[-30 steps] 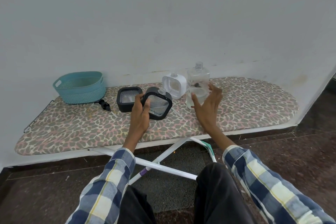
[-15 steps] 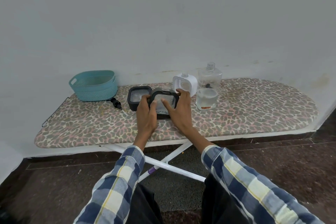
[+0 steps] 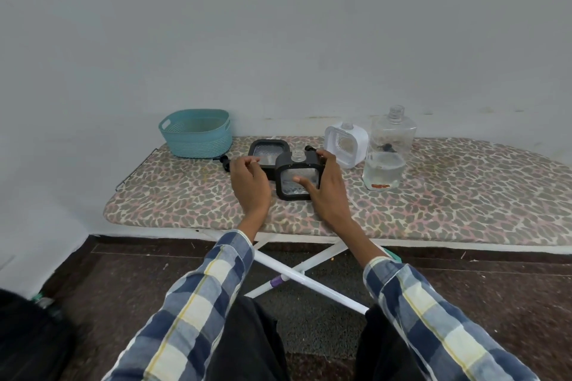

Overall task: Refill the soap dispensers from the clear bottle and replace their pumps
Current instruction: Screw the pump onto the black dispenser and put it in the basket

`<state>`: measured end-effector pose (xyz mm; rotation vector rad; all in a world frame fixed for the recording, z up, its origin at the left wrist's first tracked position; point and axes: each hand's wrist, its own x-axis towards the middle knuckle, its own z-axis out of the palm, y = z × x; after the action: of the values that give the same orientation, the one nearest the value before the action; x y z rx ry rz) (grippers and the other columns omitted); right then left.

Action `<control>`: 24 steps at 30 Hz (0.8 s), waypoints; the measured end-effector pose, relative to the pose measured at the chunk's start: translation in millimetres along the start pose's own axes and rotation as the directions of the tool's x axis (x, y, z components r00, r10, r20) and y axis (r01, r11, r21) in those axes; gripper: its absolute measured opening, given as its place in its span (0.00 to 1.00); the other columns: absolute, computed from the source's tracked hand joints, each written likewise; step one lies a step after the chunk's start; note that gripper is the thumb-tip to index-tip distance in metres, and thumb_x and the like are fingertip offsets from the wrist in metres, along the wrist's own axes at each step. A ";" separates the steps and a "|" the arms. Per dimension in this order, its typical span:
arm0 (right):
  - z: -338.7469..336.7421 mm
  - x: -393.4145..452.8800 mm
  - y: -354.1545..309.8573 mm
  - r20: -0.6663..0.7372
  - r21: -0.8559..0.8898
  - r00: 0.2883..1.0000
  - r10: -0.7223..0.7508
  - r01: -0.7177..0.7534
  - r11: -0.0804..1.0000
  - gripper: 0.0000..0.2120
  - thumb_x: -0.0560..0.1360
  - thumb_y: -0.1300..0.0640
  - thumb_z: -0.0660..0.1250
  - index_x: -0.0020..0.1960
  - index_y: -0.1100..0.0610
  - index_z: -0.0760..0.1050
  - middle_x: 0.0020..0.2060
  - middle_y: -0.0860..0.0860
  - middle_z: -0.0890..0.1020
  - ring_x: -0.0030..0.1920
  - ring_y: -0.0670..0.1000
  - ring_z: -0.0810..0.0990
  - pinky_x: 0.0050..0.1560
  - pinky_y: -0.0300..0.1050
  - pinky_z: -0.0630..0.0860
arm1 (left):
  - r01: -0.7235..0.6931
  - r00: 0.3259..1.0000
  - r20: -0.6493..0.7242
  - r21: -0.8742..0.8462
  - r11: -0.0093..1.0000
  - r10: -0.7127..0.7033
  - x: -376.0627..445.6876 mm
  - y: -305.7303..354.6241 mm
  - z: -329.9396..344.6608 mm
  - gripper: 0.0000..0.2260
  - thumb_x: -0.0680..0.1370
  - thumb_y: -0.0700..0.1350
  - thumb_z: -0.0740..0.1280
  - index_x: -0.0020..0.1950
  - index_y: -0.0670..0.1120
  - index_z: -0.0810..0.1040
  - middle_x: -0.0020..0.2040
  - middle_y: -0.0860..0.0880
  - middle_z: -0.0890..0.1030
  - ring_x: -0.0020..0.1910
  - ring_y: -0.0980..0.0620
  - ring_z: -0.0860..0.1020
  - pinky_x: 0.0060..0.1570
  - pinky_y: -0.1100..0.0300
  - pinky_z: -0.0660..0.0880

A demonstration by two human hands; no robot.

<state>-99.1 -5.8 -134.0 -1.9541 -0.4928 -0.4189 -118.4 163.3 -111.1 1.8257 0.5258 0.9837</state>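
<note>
Since half a second ago the left hand [image 3: 247, 184] has let go of the black soap dispenser [image 3: 297, 175] and moved a little away to its 9 o'clock side, while the right hand [image 3: 325, 185] stays on it. The left hand now has its fingers loosely curled and holds nothing that I can see; it hovers in front of the second black dispenser [image 3: 268, 152]. The right hand grips the front black dispenser: the thumb lies across its clear front panel and the fingers wrap over its top right corner. This dispenser stands upright on the ironing board [image 3: 464, 195], its neck is open and no pump is on it.

The second black dispenser is just behind the first one, at about 10 o'clock from it, touching or nearly touching. A black pump [image 3: 225, 161] lies on the board at 9 o'clock from this dispenser, partly hidden by the left hand. At 2 o'clock from the right hand stands a white soap dispenser [image 3: 346, 145], also without pump. Just beside it, at 3 o'clock, is the clear bottle [image 3: 388, 151], upright, uncapped, with some clear liquid in the lower part. A teal basket [image 3: 196, 132] sits at the far left of the board, near the wall [image 3: 278, 40]. Both plaid sleeves [image 3: 198, 303] reach from 6 o'clock.
</note>
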 end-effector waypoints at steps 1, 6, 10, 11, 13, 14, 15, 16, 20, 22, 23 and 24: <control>0.2 0.1 -0.1 0.004 0.007 1.000 0.000 0.000 1.000 0.38 0.78 0.37 0.73 0.78 0.53 0.61 0.75 0.54 0.73 0.74 0.53 0.73 0.74 0.53 0.71 | 0.010 1.000 -0.005 0.069 0.998 -0.010 6.2 -1.0 -4.5 0.07 0.85 0.38 0.62 0.55 0.43 0.80 0.57 0.46 0.79 0.53 0.49 0.77 0.55 0.50 0.75; 0.9 0.6 -0.4 -0.007 0.066 1.000 0.002 -0.002 0.998 0.36 0.78 0.40 0.74 0.78 0.52 0.63 0.74 0.52 0.75 0.73 0.52 0.74 0.74 0.52 0.72 | 0.149 0.987 0.015 0.317 0.937 -0.161 43.6 -7.5 -27.7 0.10 0.85 0.43 0.65 0.65 0.40 0.74 0.67 0.42 0.75 0.60 0.39 0.79 0.57 0.46 0.77; 2.0 1.8 -0.1 0.006 0.042 1.000 -0.014 0.014 0.999 0.35 0.79 0.39 0.73 0.79 0.51 0.63 0.74 0.51 0.74 0.73 0.51 0.73 0.74 0.50 0.71 | 0.248 0.942 0.088 0.470 0.847 -0.325 64.6 -6.8 -32.7 0.28 0.85 0.54 0.67 0.77 0.37 0.67 0.75 0.38 0.74 0.71 0.34 0.77 0.70 0.41 0.74; 1.8 1.4 0.5 0.004 0.037 1.000 -0.017 0.017 0.999 0.35 0.80 0.39 0.73 0.80 0.50 0.63 0.74 0.50 0.74 0.73 0.51 0.73 0.74 0.48 0.70 | 0.256 0.934 0.098 0.484 0.837 -0.343 67.9 -6.0 -31.3 0.29 0.84 0.55 0.68 0.76 0.37 0.68 0.74 0.38 0.77 0.71 0.35 0.77 0.71 0.42 0.74; 1.2 1.2 0.1 0.001 0.031 1.000 -0.018 0.018 0.999 0.35 0.80 0.38 0.72 0.80 0.49 0.63 0.74 0.49 0.73 0.73 0.50 0.73 0.73 0.47 0.69 | 0.257 0.923 0.116 0.525 0.812 -0.367 73.9 -3.6 -29.8 0.27 0.82 0.57 0.69 0.73 0.38 0.74 0.70 0.39 0.81 0.69 0.36 0.79 0.69 0.43 0.75; 1.3 1.0 -0.5 0.000 0.024 1.000 -0.016 0.016 1.000 0.35 0.80 0.37 0.72 0.80 0.49 0.63 0.74 0.49 0.73 0.74 0.50 0.73 0.73 0.46 0.69 | 0.244 0.920 0.128 0.551 0.798 -0.370 76.8 -3.2 -30.1 0.25 0.82 0.56 0.69 0.70 0.38 0.77 0.68 0.39 0.82 0.67 0.37 0.80 0.67 0.45 0.77; 1.6 1.1 -0.8 -0.001 0.018 1.000 -0.012 0.012 1.000 0.35 0.80 0.37 0.72 0.80 0.48 0.63 0.74 0.48 0.73 0.74 0.50 0.73 0.73 0.46 0.69 | 0.225 0.918 0.144 0.578 0.785 -0.369 79.0 -3.2 -30.7 0.23 0.83 0.56 0.69 0.68 0.39 0.80 0.66 0.40 0.83 0.66 0.37 0.81 0.64 0.46 0.78; 1.8 0.8 -0.9 -0.003 0.014 1.000 -0.007 0.007 1.000 0.35 0.79 0.37 0.72 0.80 0.48 0.64 0.74 0.48 0.74 0.74 0.50 0.73 0.73 0.46 0.69 | 0.205 0.915 0.162 0.600 0.773 -0.368 80.1 -3.4 -31.1 0.22 0.83 0.56 0.68 0.66 0.39 0.82 0.66 0.39 0.84 0.65 0.37 0.82 0.63 0.46 0.78; 0.8 1.7 1.3 -0.007 -0.005 1.000 0.008 -0.008 1.000 0.35 0.79 0.36 0.72 0.80 0.47 0.63 0.75 0.48 0.73 0.74 0.50 0.72 0.74 0.48 0.69 | 0.219 0.912 0.169 0.571 0.791 -0.374 79.0 -4.9 -31.1 0.23 0.84 0.57 0.66 0.66 0.39 0.82 0.67 0.39 0.83 0.66 0.36 0.81 0.63 0.46 0.77; 0.9 1.8 1.1 -0.002 -0.006 1.000 0.016 -0.016 1.000 0.36 0.79 0.36 0.71 0.80 0.47 0.63 0.76 0.48 0.73 0.75 0.51 0.72 0.74 0.49 0.68 | 0.281 0.908 0.140 0.496 0.822 -0.395 78.6 -6.4 -31.9 0.25 0.84 0.60 0.65 0.65 0.39 0.82 0.65 0.39 0.83 0.65 0.37 0.81 0.65 0.46 0.78; 1.1 2.0 1.0 -0.002 -0.003 1.000 0.017 -0.017 1.000 0.36 0.79 0.35 0.71 0.80 0.47 0.63 0.76 0.48 0.73 0.75 0.51 0.72 0.74 0.48 0.68 | 0.316 0.906 0.131 0.421 0.850 -0.402 79.8 -6.6 -31.5 0.25 0.84 0.61 0.65 0.61 0.39 0.83 0.62 0.40 0.84 0.62 0.37 0.82 0.62 0.47 0.79; 1.3 2.0 1.0 -0.002 -0.001 1.000 0.015 -0.015 1.000 0.36 0.79 0.35 0.71 0.80 0.47 0.63 0.75 0.48 0.73 0.75 0.51 0.73 0.73 0.48 0.69 | 0.355 0.904 0.125 0.312 0.881 -0.409 81.4 -6.6 -30.4 0.25 0.85 0.61 0.65 0.54 0.39 0.83 0.56 0.40 0.85 0.57 0.38 0.83 0.58 0.48 0.79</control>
<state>-96.7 -4.6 -134.3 -1.9571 -0.4765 -0.4117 -95.3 240.6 -78.3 1.9376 0.9083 0.4758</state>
